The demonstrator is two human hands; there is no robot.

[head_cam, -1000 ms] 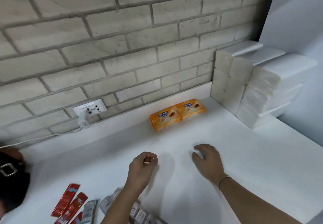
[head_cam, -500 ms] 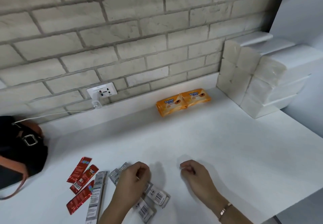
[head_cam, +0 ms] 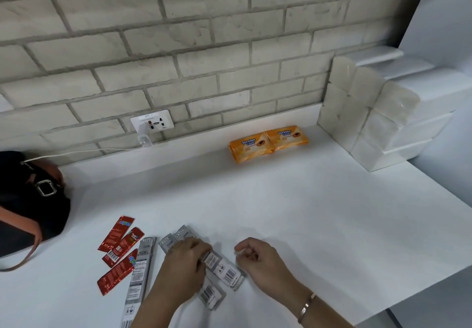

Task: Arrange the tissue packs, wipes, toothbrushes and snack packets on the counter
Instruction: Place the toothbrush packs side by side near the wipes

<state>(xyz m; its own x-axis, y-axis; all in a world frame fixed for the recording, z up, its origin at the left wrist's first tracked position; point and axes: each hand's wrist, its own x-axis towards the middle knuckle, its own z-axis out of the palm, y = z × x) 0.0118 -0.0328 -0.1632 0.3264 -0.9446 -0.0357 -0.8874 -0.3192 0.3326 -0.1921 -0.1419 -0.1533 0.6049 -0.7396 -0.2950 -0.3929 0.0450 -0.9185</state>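
Observation:
Several grey toothbrush packs (head_cam: 222, 271) lie at the near edge of the white counter (head_cam: 293, 212). My left hand (head_cam: 185, 263) lies flat on two of them, fingers curled over their middle; a third long pack (head_cam: 140, 274) lies just left of it. My right hand (head_cam: 258, 258) hovers beside the packs' right end, fingers loosely curled, holding nothing. Three red snack packets (head_cam: 118, 251) lie further left. Two orange wipes packs (head_cam: 268, 142) sit side by side against the back ledge. White tissue packs (head_cam: 362, 118) are stacked in the far right corner.
A black bag (head_cam: 33, 200) with a brown strap sits at the left edge. A wall socket (head_cam: 152, 123) with a white charger and cable is on the brick wall. The counter's right edge drops off near the tissue stack.
My view has tilted down and left. Both hands have drawn back toward the near edge; my left hand has come down onto the toothbrush packs and my right hand has curled beside them.

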